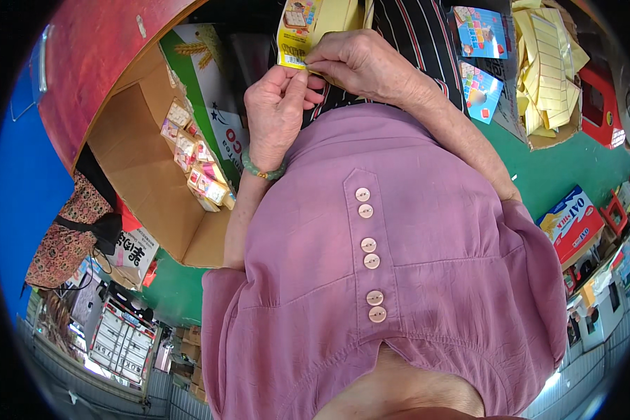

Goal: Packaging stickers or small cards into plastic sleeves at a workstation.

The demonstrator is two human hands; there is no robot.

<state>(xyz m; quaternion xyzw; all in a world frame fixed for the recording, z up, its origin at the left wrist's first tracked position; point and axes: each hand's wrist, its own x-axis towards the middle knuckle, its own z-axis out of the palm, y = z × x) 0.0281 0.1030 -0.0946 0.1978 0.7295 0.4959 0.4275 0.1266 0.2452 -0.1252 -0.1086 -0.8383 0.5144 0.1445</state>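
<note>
In the head view, the yellow printed carton (331, 21) is at the top edge, over the striped trousers (416, 42), and its upper part goes out of sight. The right hand (371, 66) has its thumb and fingers pinched narrow on the lower edge of it. The left hand (280, 108) has its fingers curled close together at the same lower corner; if they also grip, I cannot tell.

The carton looks like thin card, so I judge it light, rather stiff along the folds but easy to crease, and a little slippery if coated. It would be better to hold it by the folded edges, softly, not by pressing the wide faces.

On the left side, the wall of the cardboard box (136, 133), with small packs (189, 157) inside, stands near the left forearm. On the right, two blue cards (481, 63) and a box of yellow card pieces (546, 70) limit the sideways room; above the lap there seems more space for the wrists
</note>
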